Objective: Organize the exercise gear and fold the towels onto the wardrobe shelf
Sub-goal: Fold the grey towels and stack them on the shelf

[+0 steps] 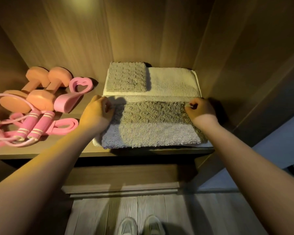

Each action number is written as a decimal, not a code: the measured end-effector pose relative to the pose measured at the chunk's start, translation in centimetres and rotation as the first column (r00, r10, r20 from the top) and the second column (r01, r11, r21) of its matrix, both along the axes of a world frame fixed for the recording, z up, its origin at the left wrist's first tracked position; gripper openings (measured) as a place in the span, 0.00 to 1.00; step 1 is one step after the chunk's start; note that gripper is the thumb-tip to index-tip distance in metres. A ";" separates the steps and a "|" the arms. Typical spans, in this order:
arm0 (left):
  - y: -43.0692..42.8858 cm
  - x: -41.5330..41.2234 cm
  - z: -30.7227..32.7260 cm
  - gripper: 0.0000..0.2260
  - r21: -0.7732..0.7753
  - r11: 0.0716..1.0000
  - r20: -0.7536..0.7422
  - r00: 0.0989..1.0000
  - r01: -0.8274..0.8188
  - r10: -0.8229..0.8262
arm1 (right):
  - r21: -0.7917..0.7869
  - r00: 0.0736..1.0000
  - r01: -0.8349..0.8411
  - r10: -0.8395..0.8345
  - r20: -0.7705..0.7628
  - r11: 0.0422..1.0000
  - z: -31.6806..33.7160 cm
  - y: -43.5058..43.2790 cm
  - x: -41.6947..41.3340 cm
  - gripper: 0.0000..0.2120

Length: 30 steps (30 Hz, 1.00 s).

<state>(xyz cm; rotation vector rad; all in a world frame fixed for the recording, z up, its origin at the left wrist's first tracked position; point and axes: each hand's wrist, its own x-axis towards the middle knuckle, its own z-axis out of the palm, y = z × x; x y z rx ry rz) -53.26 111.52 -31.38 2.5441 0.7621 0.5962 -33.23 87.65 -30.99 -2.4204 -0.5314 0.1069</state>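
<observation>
A grey towel [153, 126] lies folded across a white towel [175, 80] on the right half of the wardrobe shelf [85, 106]. My left hand [97, 111] pinches the grey towel's far left corner and my right hand [200, 109] pinches its far right corner. A small folded grey towel [126, 77] rests on the white one at the back left. On the shelf's left side lie two pink dumbbells [39, 87], a pink pedal resistance band [75, 92] and a pink skipping rope [32, 126] with striped handles.
The wardrobe's back panel [126, 31] and right side wall [236, 56] close in the shelf. A drawer front [122, 177] sits below the shelf edge. My shoes [139, 224] stand on the grey plank floor.
</observation>
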 end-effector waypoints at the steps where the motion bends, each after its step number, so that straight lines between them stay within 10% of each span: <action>1: 0.2 -0.1 0.2 0.05 0.018 1.000 -0.016 1.000 0.024 -0.023 | 0.026 1.000 -0.018 0.018 -0.001 0.999 0.0 0.0 0.1 0.05; 7: 1.3 -0.2 1.4 0.06 -0.055 0.994 -0.138 0.985 0.099 -0.106 | 0.187 0.985 -0.063 0.091 -0.148 0.980 0.4 -0.6 0.5 0.04; 13: 0.3 -1.4 2.7 0.08 -0.533 0.842 0.170 0.985 0.080 0.014 | 0.404 0.968 0.108 -0.003 -0.252 0.908 1.0 -1.8 -0.1 0.08; 30: -11.2 -17.1 13.4 0.12 -0.267 0.956 0.168 0.983 0.121 -0.078 | 0.624 0.972 -0.129 0.224 -0.076 0.771 7.6 -15.0 -13.1 0.12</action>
